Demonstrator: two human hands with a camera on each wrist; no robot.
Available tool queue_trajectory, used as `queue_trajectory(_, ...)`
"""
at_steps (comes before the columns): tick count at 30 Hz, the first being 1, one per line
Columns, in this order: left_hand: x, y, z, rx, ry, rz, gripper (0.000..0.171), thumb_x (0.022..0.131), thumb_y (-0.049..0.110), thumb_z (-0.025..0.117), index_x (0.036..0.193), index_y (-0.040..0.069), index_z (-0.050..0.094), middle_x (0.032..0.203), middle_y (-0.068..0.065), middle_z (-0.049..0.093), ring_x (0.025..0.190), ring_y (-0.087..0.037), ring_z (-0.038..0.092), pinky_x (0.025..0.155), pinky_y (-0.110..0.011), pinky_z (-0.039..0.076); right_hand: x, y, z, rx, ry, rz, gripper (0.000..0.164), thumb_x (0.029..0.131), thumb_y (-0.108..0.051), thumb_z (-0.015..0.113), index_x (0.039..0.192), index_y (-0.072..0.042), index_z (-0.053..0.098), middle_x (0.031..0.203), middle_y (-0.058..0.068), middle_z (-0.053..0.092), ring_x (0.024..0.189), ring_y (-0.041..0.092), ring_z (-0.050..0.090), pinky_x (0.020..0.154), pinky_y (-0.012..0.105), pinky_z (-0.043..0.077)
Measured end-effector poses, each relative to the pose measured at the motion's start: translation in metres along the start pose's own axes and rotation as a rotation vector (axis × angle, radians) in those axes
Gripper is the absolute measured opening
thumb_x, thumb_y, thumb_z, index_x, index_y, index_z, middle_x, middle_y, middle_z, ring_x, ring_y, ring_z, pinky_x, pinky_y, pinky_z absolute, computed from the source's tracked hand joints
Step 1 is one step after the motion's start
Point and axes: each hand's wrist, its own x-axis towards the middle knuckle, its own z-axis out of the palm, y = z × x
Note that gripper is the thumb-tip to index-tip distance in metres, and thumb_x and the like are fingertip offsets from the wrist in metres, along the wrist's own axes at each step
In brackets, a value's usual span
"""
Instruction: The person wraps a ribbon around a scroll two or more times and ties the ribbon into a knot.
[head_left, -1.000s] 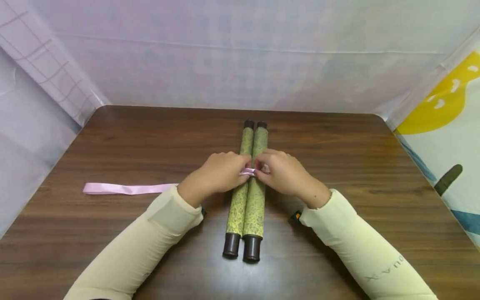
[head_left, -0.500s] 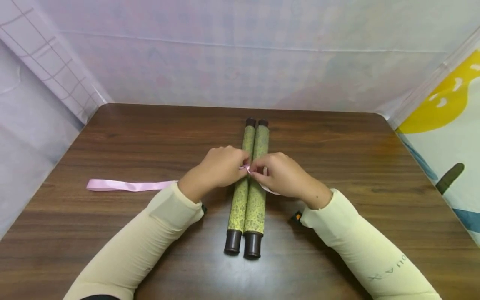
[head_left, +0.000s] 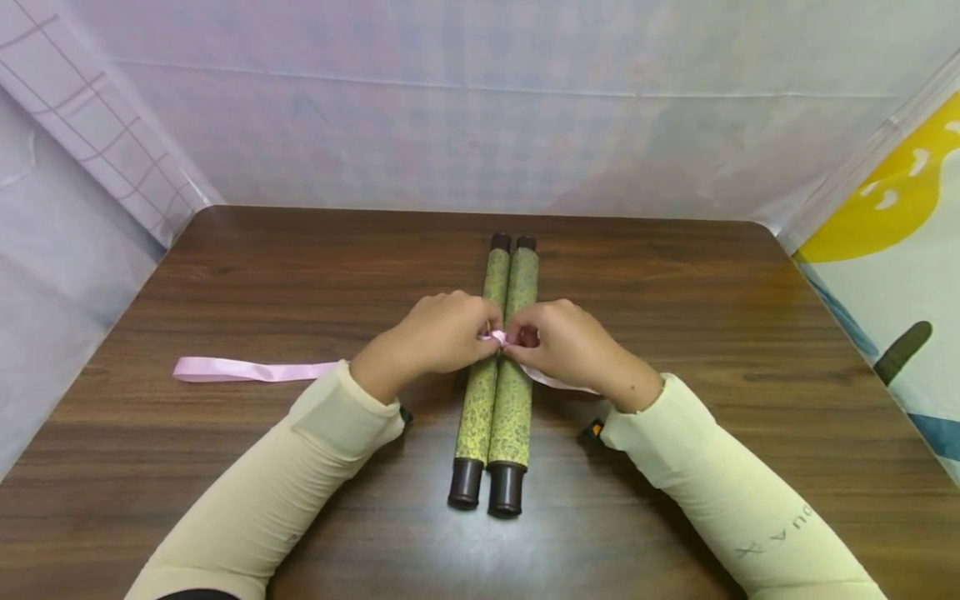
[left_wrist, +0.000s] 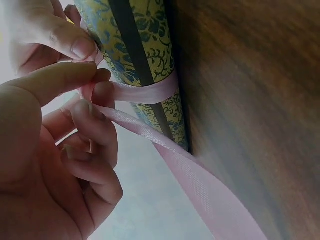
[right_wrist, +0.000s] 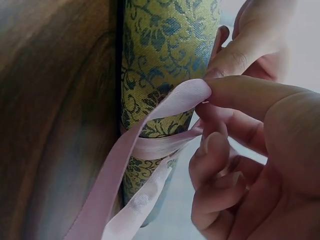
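Observation:
A double-rolled hanging scroll in yellow-green floral brocade, its left roll (head_left: 472, 425) and right roll (head_left: 512, 417) side by side, lies lengthwise on the table with dark end knobs. A pink satin ribbon (head_left: 255, 370) passes around its middle, and a ribbon band (left_wrist: 150, 93) hugs the brocade in the left wrist view. Over the rolls, my left hand (head_left: 446, 333) pinches the ribbon between thumb and fingers. Close against it, my right hand (head_left: 566, 343) pinches a folded ribbon part (right_wrist: 182, 100). Fingertips partly hide the crossing, where the ribbon looks bunched.
The brown wood-grain table (head_left: 300, 267) extends around the scroll. A pale curtain (head_left: 465, 125) hangs behind its far edge, and a patterned cloth (head_left: 885, 208) hangs at the right. One ribbon tail lies leftward on the tabletop.
Between my fingertips the ribbon has gone from a flat strip to a small bunch. A ribbon tail now shows to the right, below my right hand. The scroll stays in place.

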Motion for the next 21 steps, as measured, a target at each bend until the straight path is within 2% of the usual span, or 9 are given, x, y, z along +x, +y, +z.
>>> queue_trajectory(6,0.0009,-0.0003,0.0017,-0.001,-0.002,-0.003,0.008,0.087,0.03,0.061,0.088,0.025,0.067,0.074,0.008,0.062,0.063,-0.011,0.054,0.055,-0.034,0.047,0.0002,0.0019,-0.0011,-0.03,0.002,0.089,0.022,0.081,-0.029,0.07,0.067,-0.018,0.057,0.058,-0.004,0.058,0.049,0.01,0.049,0.045,0.028,0.042)
queue_trajectory(11,0.0011,-0.0007,0.0013,-0.003,0.006,0.005,0.009,0.088,0.03,0.059,0.089,0.025,0.067,0.074,0.008,0.062,0.062,-0.011,0.054,0.055,-0.033,0.047,0.0014,0.0037,-0.0015,0.004,-0.003,0.143,0.02,0.083,-0.03,0.069,0.09,-0.013,0.06,0.063,0.0,0.059,0.049,0.012,0.051,0.043,0.029,0.043)
queue_trajectory(14,0.0014,-0.001,0.0007,-0.006,0.008,0.011,0.009,0.088,0.03,0.06,0.089,0.025,0.067,0.075,0.008,0.062,0.063,-0.011,0.054,0.055,-0.034,0.047,0.0021,0.0057,0.0006,0.003,0.023,0.104,0.021,0.083,-0.028,0.068,0.098,-0.014,0.063,0.073,0.002,0.06,0.058,0.013,0.053,0.048,0.03,0.046)
queue_trajectory(18,0.0019,-0.001,0.0006,-0.007,0.008,0.016,0.009,0.088,0.029,0.059,0.089,0.025,0.067,0.075,0.008,0.062,0.064,-0.01,0.054,0.056,-0.033,0.047,0.0029,0.0083,0.0044,-0.009,0.099,0.026,0.008,0.081,-0.021,0.069,0.085,-0.016,0.065,0.083,0.001,0.06,0.069,0.016,0.055,0.057,0.031,0.048)
queue_trajectory(21,0.0023,-0.0011,0.0012,-0.012,0.009,0.021,0.009,0.089,0.03,0.059,0.09,0.024,0.067,0.075,0.008,0.062,0.064,-0.01,0.054,0.056,-0.032,0.047,0.0035,0.0089,0.0059,0.009,0.126,0.002,0.007,0.079,-0.016,0.069,0.076,-0.017,0.063,0.078,-0.002,0.061,0.066,0.014,0.054,0.055,0.03,0.048)
